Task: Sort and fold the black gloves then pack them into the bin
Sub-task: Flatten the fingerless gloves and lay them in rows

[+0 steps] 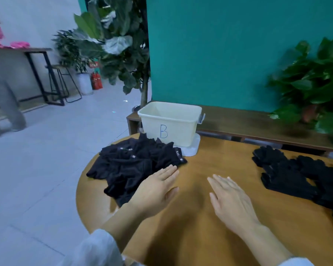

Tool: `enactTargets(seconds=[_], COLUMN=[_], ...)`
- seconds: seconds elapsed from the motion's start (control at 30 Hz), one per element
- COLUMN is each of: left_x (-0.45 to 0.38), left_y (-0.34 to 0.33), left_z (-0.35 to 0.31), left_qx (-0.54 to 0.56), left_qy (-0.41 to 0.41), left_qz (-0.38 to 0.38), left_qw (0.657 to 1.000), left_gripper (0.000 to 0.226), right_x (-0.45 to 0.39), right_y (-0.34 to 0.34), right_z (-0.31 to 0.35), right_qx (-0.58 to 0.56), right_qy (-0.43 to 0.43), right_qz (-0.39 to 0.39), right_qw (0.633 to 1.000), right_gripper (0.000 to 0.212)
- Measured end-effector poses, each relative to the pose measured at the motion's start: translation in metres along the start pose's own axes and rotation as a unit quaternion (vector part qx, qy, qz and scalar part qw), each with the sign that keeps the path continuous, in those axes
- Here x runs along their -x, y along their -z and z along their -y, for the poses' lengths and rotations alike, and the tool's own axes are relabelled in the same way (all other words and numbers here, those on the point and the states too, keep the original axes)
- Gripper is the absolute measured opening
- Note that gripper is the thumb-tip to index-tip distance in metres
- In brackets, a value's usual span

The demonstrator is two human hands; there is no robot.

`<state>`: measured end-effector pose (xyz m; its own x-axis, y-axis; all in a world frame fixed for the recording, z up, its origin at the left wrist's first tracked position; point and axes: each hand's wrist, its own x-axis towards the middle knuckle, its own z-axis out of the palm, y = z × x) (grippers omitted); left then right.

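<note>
The round table (190, 237) had a smooth wood-grain top with a soft sheen. The cream bin (169, 121) was smooth plastic. Both heaps of black gloves (127, 166) were matt knitted cloth, some bearing small woven labels.

A pile of black gloves (304, 175) on the right of the round desk (190, 217) ran off the picture's right edge, its full extent unseen. The near rim of the desk was cut off at the bottom, as were both forearms; only a scrap of pale sleeve (96, 248) showed at the lower left. The heap of black gloves on the left (131, 166) lay too tangled to count, and the small white tags on it were too small to read. The floor of the white bin (169, 123) was hidden behind its front wall. At far left, a blurred person (2, 104) was cropped by the edge. A potted plant (315, 83) at right was smeared and cut off.
</note>
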<state>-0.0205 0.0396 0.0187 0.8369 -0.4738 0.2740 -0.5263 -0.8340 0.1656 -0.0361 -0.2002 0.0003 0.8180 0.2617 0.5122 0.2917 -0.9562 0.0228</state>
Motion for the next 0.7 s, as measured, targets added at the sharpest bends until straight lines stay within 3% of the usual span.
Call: enactTargets(seconds=[0.13,0.27,0.4,0.53,0.7], left_x=[-0.016,-0.051,-0.089,-0.120,-0.149], left_y=[0.003,-0.007,-0.032,-0.057,-0.079], left_z=[0.034,0.059,0.071,0.080,0.092], left_qx=[-0.003,-0.001,0.000,-0.028,-0.029], left_qy=[0.020,0.027,0.022,0.039,0.052], left_qz=[-0.016,-0.014,0.008,0.021,0.014], left_qw=[1.000,1.000,1.000,0.999,0.998], left_gripper=[0.075,0.053,0.053,0.057,0.058], right_x=[-0.038,-0.075,-0.107,-0.131,-0.150], right_y=[-0.025,-0.052,-0.077,-0.104,-0.136], right_z=[0.012,0.009,0.005,-0.004,-0.017], right_qx=[-0.011,-0.011,-0.027,-0.024,-0.051], right_qy=[0.027,0.042,0.042,0.073,0.089], right_qz=[0.007,0.012,0.040,0.091,0.095], right_qw=[1.000,0.999,0.998,0.993,0.990], right_gripper=[0.051,0.049,0.050,0.037,0.041])
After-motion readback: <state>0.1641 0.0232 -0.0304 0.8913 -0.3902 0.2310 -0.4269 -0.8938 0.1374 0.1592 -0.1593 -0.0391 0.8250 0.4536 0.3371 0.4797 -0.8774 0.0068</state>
